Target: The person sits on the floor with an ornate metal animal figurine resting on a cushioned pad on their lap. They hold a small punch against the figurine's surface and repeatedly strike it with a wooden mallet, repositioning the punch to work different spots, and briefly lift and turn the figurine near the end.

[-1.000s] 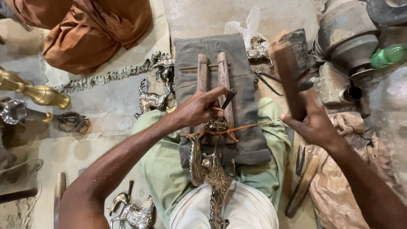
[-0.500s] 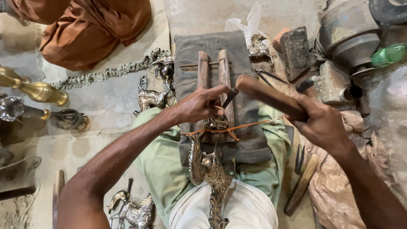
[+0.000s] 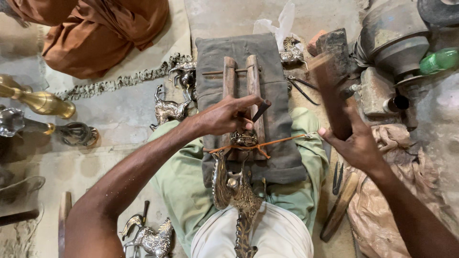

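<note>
Metal figure (image 3: 237, 191): one ornate brass-coloured piece lies lengthwise along the person's lap, its upper end resting on two parallel wooden bars (image 3: 241, 95) and tied there by one orange cord (image 3: 267, 143). The bars lie on one folded grey cloth (image 3: 277, 95) spread over the legs.

Left hand (image 3: 224, 116): fingers closed together around one thin dark punch (image 3: 260, 111), whose tip points down at the top of the figure.

Right hand (image 3: 356, 143): fingers clamped on one wooden mallet (image 3: 332, 91), raised and blurred, well apart from the figure.

Count of other items on the floor:
- Two small metal animal figures (image 3: 167, 109) to the left of the cloth, one above the other.
- One small metal figure (image 3: 291, 52) at the cloth's upper right corner, beside one white plastic bag (image 3: 282, 24).
- One horse figure (image 3: 150, 236) at the lower left.
- One brass vase (image 3: 38, 100) lying on its side at the far left.
- One long wooden stick (image 3: 339, 208) to the right of the lap.
- One green bottle (image 3: 440, 59) at the upper right.

Containers: one large metal pot (image 3: 392, 36) stands at the upper right; its contents cannot be seen. Another person in brown clothing (image 3: 95, 28) sits at the upper left.
</note>
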The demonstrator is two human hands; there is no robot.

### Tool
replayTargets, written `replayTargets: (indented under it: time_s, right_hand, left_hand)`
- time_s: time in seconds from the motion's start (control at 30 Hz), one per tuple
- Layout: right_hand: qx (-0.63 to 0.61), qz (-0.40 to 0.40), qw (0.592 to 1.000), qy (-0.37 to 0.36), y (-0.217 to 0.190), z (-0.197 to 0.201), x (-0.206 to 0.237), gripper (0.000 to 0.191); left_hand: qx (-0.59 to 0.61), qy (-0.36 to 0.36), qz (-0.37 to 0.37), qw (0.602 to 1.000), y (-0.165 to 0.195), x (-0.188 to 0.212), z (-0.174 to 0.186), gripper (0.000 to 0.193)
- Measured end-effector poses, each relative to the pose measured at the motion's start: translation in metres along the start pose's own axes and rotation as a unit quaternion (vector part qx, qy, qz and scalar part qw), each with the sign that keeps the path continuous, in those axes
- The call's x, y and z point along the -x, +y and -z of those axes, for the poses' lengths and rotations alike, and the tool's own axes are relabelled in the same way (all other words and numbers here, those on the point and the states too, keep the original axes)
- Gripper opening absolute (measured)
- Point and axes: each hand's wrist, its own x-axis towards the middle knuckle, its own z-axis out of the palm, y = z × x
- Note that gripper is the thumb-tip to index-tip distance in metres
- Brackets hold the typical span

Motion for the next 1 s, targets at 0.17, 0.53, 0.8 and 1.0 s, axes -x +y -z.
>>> replayTargets:
  time_s: [0.17, 0.53, 0.8, 1.0]
  right_hand:
    - [0.114, -0.024, 0.993, -0.023, 0.007, 0.0, 0.004, 0.046]
    - [0.197, -0.005, 0.98, -0.009, 0.004, -0.01, 0.023, 0.051]
    - [-0.029, -0.052, 0.995, 0.079, 0.028, -0.016, 0.017, 0.052]
    - [0.17, -0.123, 0.976, -0.06, 0.031, -0.009, 0.015, 0.061]
  left_hand:
    - [0.011, -0.004, -0.001, 1.0, -0.001, -0.003, 0.0, 0.054]
    - [0.005, -0.029, -0.011, 1.0, -0.004, -0.011, 0.004, 0.054]
    - [-0.04, -0.059, 0.045, 0.996, 0.003, -0.02, 0.005, 0.059]
    - [-0.009, -0.037, -0.027, 0.999, 0.003, -0.018, 0.005, 0.06]
